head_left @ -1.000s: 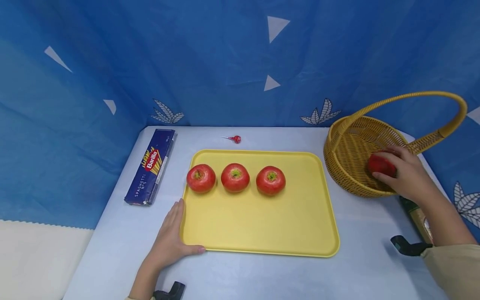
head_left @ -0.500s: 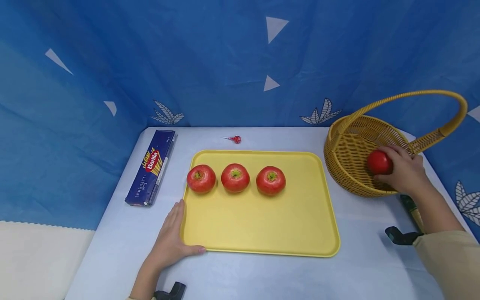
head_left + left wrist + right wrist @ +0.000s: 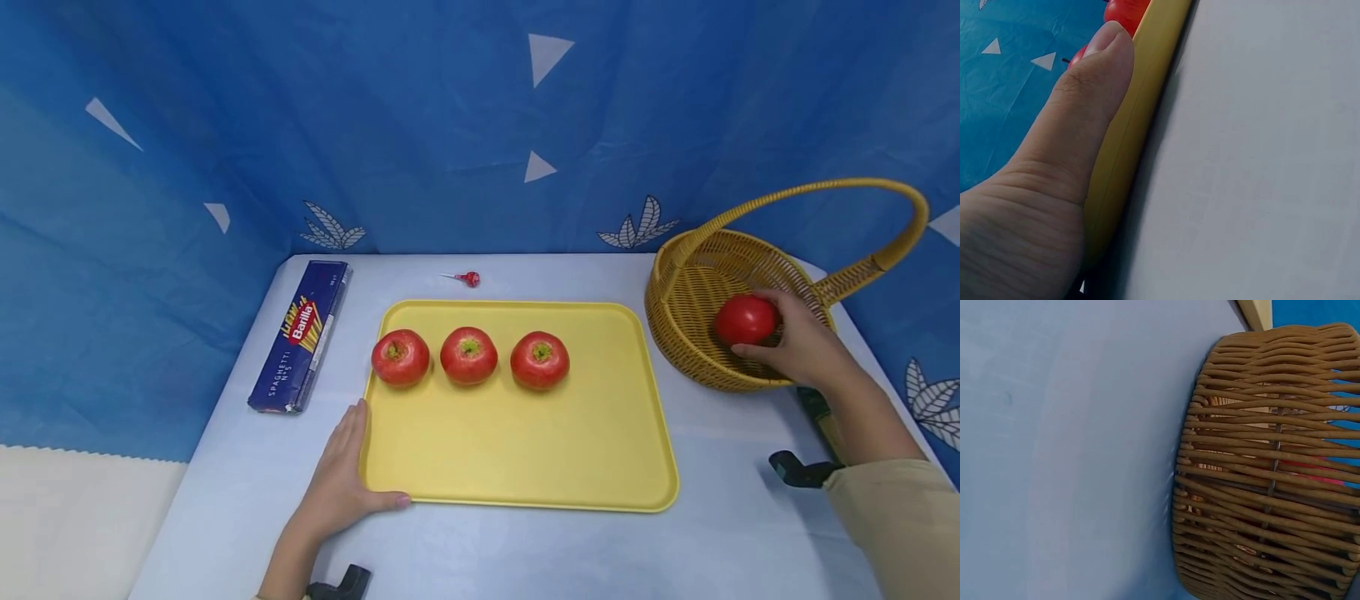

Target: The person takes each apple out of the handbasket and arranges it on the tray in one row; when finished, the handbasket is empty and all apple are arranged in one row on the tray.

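My left hand [image 3: 341, 479] rests against the near left corner of a yellow tray [image 3: 517, 450]. Its fingers lie straight along the left side and the thumb along the front edge; the left wrist view shows the thumb beside the rim. Three red apples [image 3: 468, 356] sit in a row on the tray's back left half. Inside the wicker basket [image 3: 675, 350] at the right, my right hand [image 3: 810, 346] grips another red apple [image 3: 746, 320] between thumb and fingers. The right wrist view shows mostly basket wall [image 3: 1272, 494], which hides that hand.
A blue spaghetti box [image 3: 300, 337] lies left of the tray. Behind the tray lies a red lollipop [image 3: 471, 279]. A dark green bottle [image 3: 813, 408] is partly hidden under the right forearm. The basket's tall handle [image 3: 817, 190] arches over its opening.
My right hand has turned and shifted slightly left in the basket with the apple, which now shows more fully. The left hand, tray and the three apples on it stay put.
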